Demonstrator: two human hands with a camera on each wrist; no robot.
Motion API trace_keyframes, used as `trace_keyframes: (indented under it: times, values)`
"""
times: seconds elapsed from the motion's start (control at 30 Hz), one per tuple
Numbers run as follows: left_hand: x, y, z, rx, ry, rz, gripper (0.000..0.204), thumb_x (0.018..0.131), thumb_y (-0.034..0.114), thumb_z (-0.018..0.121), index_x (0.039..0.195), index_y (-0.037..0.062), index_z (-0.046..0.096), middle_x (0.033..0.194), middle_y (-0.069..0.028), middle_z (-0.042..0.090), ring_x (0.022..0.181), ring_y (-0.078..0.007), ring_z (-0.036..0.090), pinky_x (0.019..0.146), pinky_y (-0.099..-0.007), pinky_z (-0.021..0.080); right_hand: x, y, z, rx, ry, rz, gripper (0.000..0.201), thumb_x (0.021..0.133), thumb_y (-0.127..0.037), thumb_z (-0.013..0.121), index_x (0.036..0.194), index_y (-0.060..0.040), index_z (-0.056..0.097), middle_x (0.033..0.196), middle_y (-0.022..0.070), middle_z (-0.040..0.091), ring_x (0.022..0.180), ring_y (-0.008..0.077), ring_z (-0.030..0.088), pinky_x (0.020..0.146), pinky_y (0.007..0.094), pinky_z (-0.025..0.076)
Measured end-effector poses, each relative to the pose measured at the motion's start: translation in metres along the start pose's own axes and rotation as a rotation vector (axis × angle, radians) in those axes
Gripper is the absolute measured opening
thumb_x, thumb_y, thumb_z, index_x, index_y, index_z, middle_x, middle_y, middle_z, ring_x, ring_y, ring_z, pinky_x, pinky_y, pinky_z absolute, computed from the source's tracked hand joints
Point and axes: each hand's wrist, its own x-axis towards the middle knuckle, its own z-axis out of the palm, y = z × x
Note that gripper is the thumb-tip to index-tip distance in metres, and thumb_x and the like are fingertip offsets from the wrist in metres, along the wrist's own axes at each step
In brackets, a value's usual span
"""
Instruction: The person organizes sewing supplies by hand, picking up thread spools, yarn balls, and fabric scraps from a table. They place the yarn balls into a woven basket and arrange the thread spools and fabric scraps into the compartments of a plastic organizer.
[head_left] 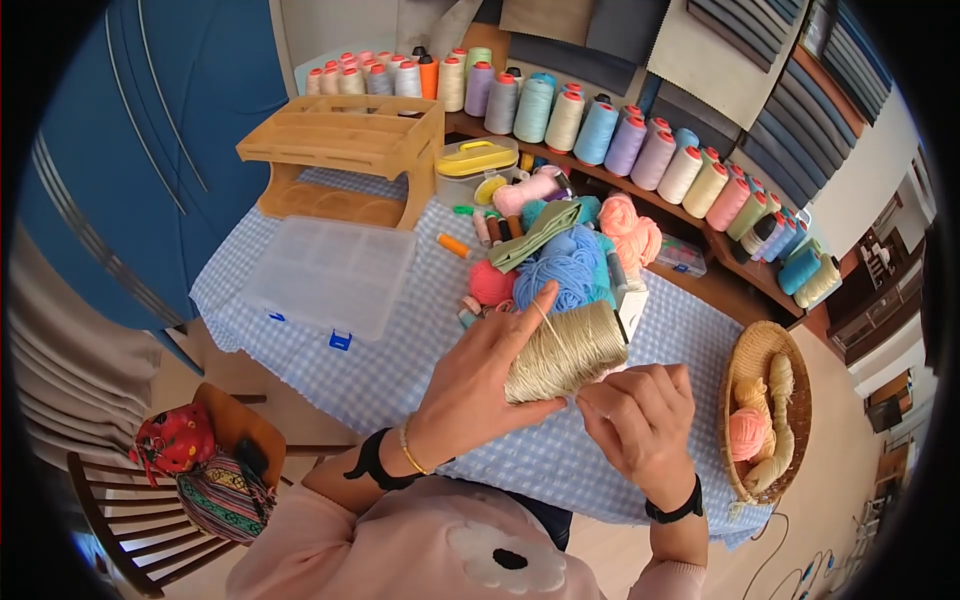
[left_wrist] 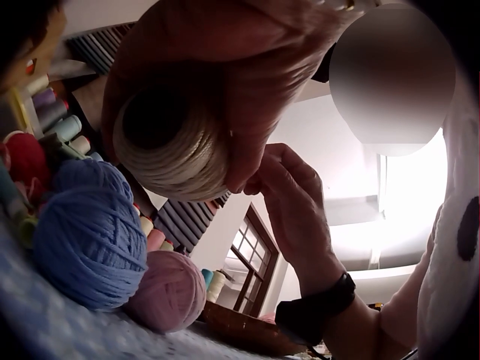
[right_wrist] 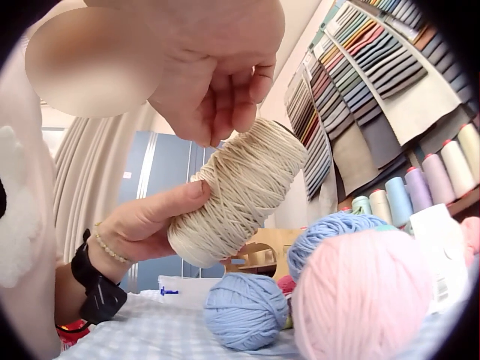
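Note:
My left hand (head_left: 480,375) grips a spool of cream cord (head_left: 568,352) from the side, thumb below and fingers across the top. The spool is held tilted over the table; in the right wrist view the left thumb presses on the windings of the cord spool (right_wrist: 244,195). Close against the spool's near side, my right hand (head_left: 645,425) has its fingers curled and the thumb and finger tips pinched together at the cord. The pinched strand itself is mostly hidden by the fingers. Blue yarn balls (right_wrist: 246,311) and a pink yarn ball (right_wrist: 364,296) lie beneath.
A wicker basket (head_left: 735,420) with yarn stands at the right table edge. A clear plastic case (head_left: 330,275) and a wooden rack (head_left: 340,130) are on the left. Thread cones (head_left: 597,133) line the back shelf; a chair (head_left: 235,425) stands at left.

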Motion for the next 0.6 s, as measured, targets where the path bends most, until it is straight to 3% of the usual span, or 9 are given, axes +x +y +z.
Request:
trace_keyframes:
  times: [0.17,0.4,0.47,0.6]
  values:
    - [0.0,-0.002,0.001,0.006,0.028,0.006,0.107,0.066,0.023,0.089,0.157,0.0188,0.031,0.112,-0.0111,0.055,0.101,-0.0303,0.058,0.087,-0.0406,0.051,0.002,-0.006,0.001,0.065,-0.024,0.002,0.033,0.067,-0.012,0.085,0.094,-0.0122,0.067,0.086,-0.0011,0.06,0.072,0.0158,0.057,0.062,0.031,0.036]
    - [-0.004,0.005,0.008,0.098,0.061,0.056,0.105,0.065,0.024,0.088,0.155,0.0191,0.035,0.109,-0.009,0.053,0.098,-0.0295,0.058,0.084,-0.039,0.053,0.012,-0.004,0.002,0.159,-0.015,0.167,0.027,0.071,-0.01,0.082,0.093,-0.0114,0.066,0.085,0.0013,0.06,0.07,0.0193,0.052,0.062,0.0346,0.032]
    - [-0.007,0.007,0.008,0.112,0.053,0.017,0.102,0.063,0.023,0.09,0.152,0.0173,0.041,0.117,-0.0112,0.057,0.105,-0.0332,0.059,0.09,-0.0419,0.051,0.014,-0.006,0.004,0.164,-0.005,0.192,0.026,0.073,-0.009,0.081,0.093,-0.0111,0.066,0.084,0.0016,0.06,0.069,0.0197,0.052,0.063,0.035,0.032]
    - [-0.009,0.01,0.01,0.186,0.078,0.044,0.099,0.063,0.024,0.089,0.151,0.0201,0.044,0.117,-0.0104,0.057,0.102,-0.033,0.059,0.087,-0.0419,0.052,0.019,-0.009,0.009,0.199,0.016,0.314,0.021,0.076,-0.005,0.079,0.092,-0.0092,0.066,0.082,0.0025,0.059,0.07,0.0204,0.053,0.063,0.0349,0.033]
